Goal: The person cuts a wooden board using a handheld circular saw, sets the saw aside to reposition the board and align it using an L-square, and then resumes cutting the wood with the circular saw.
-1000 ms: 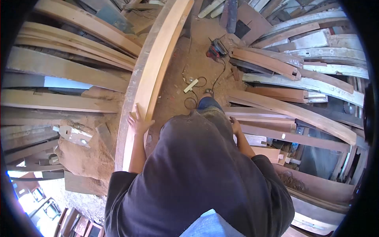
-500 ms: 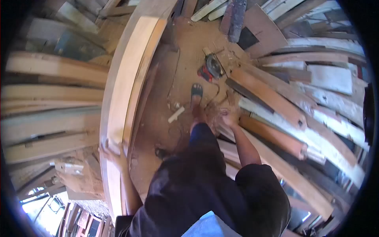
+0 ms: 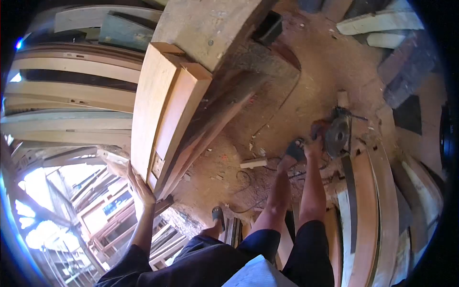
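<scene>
My left hand (image 3: 140,188) lies with its fingers stretched out along the near end of a pale wooden beam (image 3: 148,112). The beam has a long step or groove down its side and rests on a thick workbench plank (image 3: 205,28). Down by the floor, my right hand (image 3: 313,146) is closed at the handle of a circular saw (image 3: 337,136), beside my sandalled foot. The saw's round blade faces up; its dark and red body partly hides my fingers.
A small pale wood offcut (image 3: 253,163) and a dark cord (image 3: 282,103) lie on the dusty floor. Boards (image 3: 71,93) are stacked at the left, and more planks (image 3: 366,210) lie at the lower right. A black block (image 3: 268,27) is beside the bench.
My right hand has reached down to the circular saw. My left hand stays on the beam, now at its near end. The view has turned and come lower.
</scene>
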A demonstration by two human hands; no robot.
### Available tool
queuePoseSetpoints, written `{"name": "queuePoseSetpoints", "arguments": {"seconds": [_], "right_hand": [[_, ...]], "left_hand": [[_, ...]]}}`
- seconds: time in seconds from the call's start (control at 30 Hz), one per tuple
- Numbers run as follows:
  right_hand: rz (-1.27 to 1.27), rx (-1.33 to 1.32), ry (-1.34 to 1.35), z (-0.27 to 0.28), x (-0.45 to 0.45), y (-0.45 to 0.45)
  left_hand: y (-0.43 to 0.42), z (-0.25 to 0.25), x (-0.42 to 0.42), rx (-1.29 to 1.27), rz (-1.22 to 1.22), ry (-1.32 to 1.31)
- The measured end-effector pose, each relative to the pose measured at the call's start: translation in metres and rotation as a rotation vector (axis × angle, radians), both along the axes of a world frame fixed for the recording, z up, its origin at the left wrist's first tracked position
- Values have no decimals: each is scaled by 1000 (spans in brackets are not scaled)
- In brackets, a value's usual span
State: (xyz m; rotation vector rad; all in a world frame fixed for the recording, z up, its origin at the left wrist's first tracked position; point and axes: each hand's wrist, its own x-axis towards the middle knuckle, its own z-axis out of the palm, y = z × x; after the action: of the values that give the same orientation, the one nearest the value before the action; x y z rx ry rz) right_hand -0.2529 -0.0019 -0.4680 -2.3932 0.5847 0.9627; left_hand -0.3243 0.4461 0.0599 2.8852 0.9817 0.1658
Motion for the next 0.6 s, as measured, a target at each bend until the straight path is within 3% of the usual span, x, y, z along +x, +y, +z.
{"name": "queuePoseSetpoints", "arguments": {"seconds": [0.17,0.3,0.37,0.4,0.47,0.5,0.6], "right_hand": [[-119,215,-47,-105,-27,-43],[-18,-28,-8,-25,4,-66],[-312,-21,-239,-17,-10,-92],[-282,-39,-268,1,-7,-117],[-439,244,-240,49,-8,-155],[-537,262,-124,66,-22,-175],[-634,460,34,218,-22,-179]], "left_hand": [[-5,1,-1,-17,9,-20],[-10,-4,-2,19,-1,-8],[-10,-3,-4,27,-23,-24],[-12,-7,-6,3,5,-49],[-12,-9,-9,74,11,34],[-12,-12,-13,67,32,39],[-13,-16,-22,130,31,66]]}}
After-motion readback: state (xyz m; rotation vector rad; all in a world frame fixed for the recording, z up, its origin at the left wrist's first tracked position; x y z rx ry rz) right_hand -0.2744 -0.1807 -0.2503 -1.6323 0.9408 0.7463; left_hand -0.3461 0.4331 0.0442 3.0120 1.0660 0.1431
